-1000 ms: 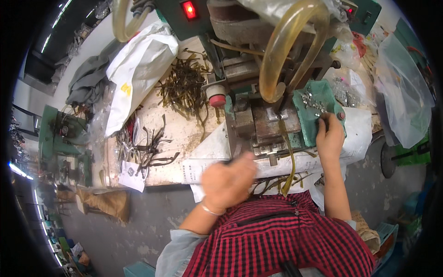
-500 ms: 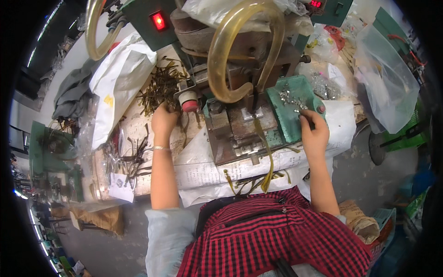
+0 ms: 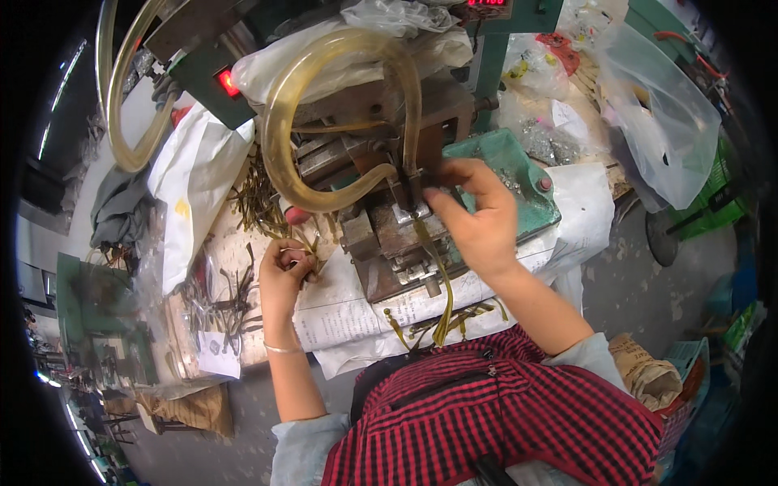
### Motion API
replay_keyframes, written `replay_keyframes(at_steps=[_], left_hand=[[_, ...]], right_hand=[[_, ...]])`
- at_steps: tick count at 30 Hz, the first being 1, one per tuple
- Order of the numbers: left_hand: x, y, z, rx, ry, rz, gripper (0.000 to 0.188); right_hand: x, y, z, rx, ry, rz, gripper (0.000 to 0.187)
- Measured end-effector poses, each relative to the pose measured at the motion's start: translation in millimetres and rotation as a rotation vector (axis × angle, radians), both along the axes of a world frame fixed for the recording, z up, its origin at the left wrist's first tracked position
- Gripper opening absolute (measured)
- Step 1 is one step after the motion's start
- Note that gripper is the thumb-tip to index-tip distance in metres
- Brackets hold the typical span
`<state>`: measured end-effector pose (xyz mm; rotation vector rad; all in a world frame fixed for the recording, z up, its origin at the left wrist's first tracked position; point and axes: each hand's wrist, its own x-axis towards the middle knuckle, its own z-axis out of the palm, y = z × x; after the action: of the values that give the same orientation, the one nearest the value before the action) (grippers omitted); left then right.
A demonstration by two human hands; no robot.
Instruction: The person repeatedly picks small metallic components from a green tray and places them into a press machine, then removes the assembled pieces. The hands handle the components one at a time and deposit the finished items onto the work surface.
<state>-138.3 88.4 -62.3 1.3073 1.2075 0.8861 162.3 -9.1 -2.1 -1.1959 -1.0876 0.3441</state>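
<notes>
1 olive-green strip [image 3: 438, 262], long, narrow, curving down from the machine [image 3: 377, 239]

We've an olive strap [image 3: 427, 244], top end at the mach. [image 3: 366, 235], hanging curved past its front; 2nd strip [image 3: 314, 244] pinched in our L hand [image 3: 285, 266].

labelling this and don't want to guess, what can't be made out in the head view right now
All in the head view:
- right hand: any piece at its fingertips, too small to tell
- left hand: how much olive strip it grips, covered by curled fingers
- green tray: part of its left side, behind the right hand
- machine: top, cut off by the upper edge
</notes>
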Motion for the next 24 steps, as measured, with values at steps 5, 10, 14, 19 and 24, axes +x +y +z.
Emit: replay_keyframes(at_steps=[5, 10, 14, 19, 24], left_hand=[[54.4, -34.0, 57.4, 0.330, -0.216, 0.227, 0.013], [82.1, -70.6, 92.3, 0.849, -0.299, 0.200, 0.004], [107.7, -72.8, 93.6, 1.613, 0.384, -0.293, 0.008], [135.4, -66.3, 75.2, 1.708, 0.421, -0.289, 0.018], [142.0, -61.2, 72.5, 1.708, 0.381, -0.282, 0.019]], right_hand=[[-11.8, -3.2, -3.3, -0.015, 0.302, 0.104, 0.041], [-21.8, -11.4, 23.5, -0.103, 0.402, 0.255, 0.048], [-14.6, -43.8, 44.0, -0.148, 0.130, 0.301, 0.065], [61.5, -13.3, -10.1, -0.266, -0.089, -0.116, 0.046], [121.7, -22.2, -79.5, -0.269, -0.037, -0.320, 0.036]])
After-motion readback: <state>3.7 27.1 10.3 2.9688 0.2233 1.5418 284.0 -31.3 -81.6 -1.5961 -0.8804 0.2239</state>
